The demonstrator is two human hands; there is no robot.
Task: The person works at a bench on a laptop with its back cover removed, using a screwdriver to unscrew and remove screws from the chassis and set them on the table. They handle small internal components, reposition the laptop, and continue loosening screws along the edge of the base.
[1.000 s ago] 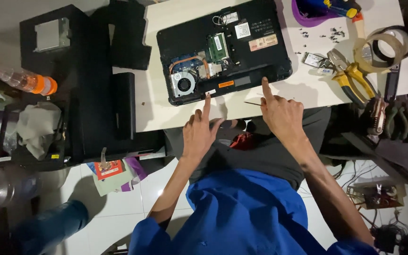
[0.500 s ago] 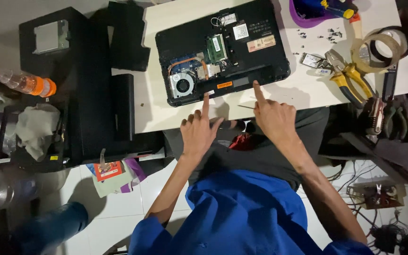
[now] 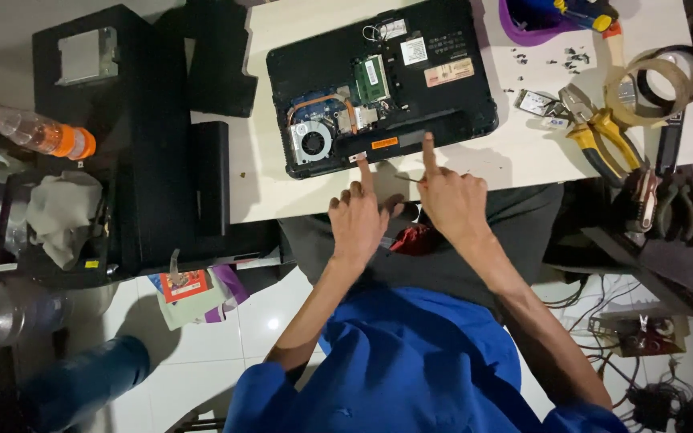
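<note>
Seen from above, a person in a blue top sits at a white table (image 3: 507, 160), both forearms reaching forward.

At far left, off the table, an orange-capped plastic bottle (image 3: 38, 132) lies on a dark stand, with a black case (image 3: 122, 144) just beside it running along the table's left edge.

The left hand (image 3: 358, 220) sits at the table's near edge, palm down. Its index finger points straight ahead, tip touching the near edge of the opened laptop (image 3: 382, 84); the other fingers are curled loosely under and hold nothing.

The laptop lies underside up in the middle of the table, slightly tilted, its cover off so that the round fan (image 3: 312, 144) and a green memory board (image 3: 370, 76) show. A strip of bare table lies between its near edge and the table's edge.

The right hand (image 3: 451, 200) is just beside the left, apart from it. Its index finger is extended onto the laptop's near edge, remaining fingers folded in, holding nothing.

To the right, open table, then small screws (image 3: 567, 56), yellow-handled pliers (image 3: 603, 132) and a tape roll (image 3: 651, 84) near the right edge.
</note>
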